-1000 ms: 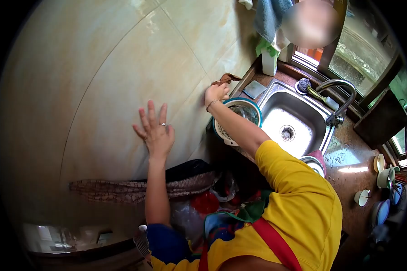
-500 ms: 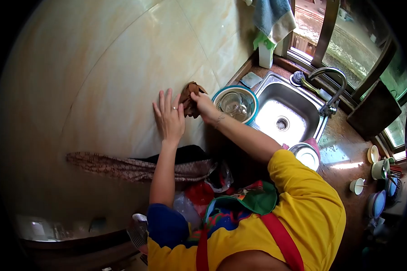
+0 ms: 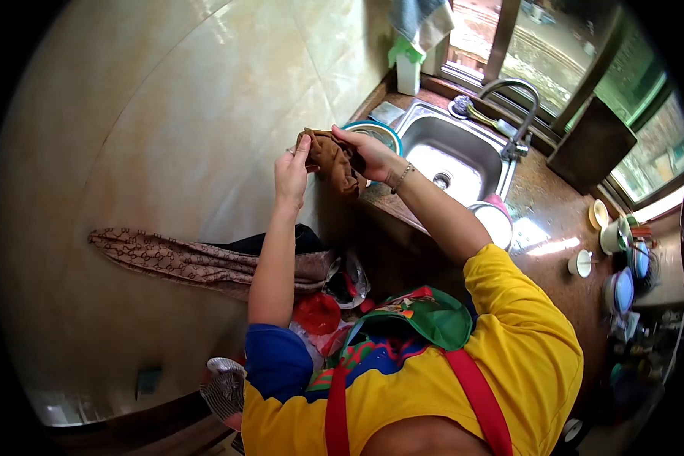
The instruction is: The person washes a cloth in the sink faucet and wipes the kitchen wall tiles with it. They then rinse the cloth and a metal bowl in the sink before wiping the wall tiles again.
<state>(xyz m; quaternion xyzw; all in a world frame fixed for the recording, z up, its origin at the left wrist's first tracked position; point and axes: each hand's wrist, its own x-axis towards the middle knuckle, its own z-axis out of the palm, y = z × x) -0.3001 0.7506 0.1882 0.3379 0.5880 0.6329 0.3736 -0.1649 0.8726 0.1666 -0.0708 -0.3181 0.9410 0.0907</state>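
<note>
From the head view I count two hands pinching one bunched brown cloth [image 3: 333,159], the left hand [image 3: 291,176] with its thumb on the left edge and the right hand [image 3: 374,156] closed on the right edge. I see the cloth in front of the tiled wall [image 3: 182,144], left of one teal-rimmed basin [image 3: 387,128] and one steel sink [image 3: 452,144] with one faucet [image 3: 536,102]. My open room runs left along the wall, while the right hand overlaps the basin's rim.
</note>
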